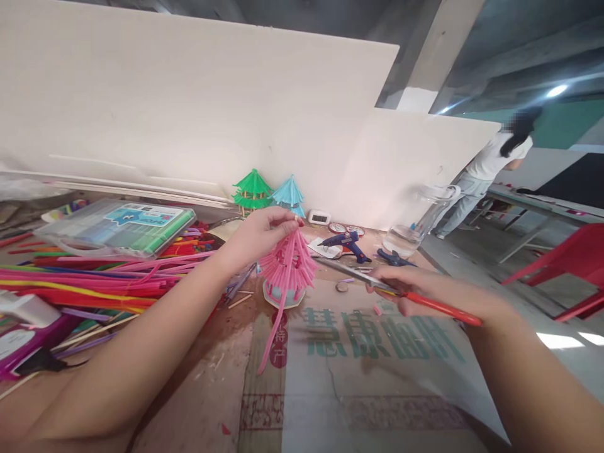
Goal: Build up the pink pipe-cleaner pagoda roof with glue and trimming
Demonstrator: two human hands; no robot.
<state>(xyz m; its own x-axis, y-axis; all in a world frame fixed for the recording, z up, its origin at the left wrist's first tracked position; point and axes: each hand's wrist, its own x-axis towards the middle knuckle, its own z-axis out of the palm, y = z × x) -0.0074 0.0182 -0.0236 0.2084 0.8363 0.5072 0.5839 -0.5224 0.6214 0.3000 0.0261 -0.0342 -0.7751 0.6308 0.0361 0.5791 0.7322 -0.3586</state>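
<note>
- Worktop (202, 384): one white panel (189, 107) behind pink model (289, 267).
- Left hand (262, 234): pinching pink model's peak.
- Right hand (422, 283): gripping one red-handled tool (446, 309).
- Two models (253, 186) behind pink model.

Left fingers (284, 215) pinch, right fingers (391, 273) curl, both arms (155, 340) stretched forward

pink model (289, 267), green model (255, 192), light-blue model (289, 195); glue gun (348, 242) dark blue; tool (441, 308) has orange-red handle; strips (108, 282) pink, red, yellow; sheet (330, 393) green characters, dark red scroll border; chair (580, 264) red
</note>
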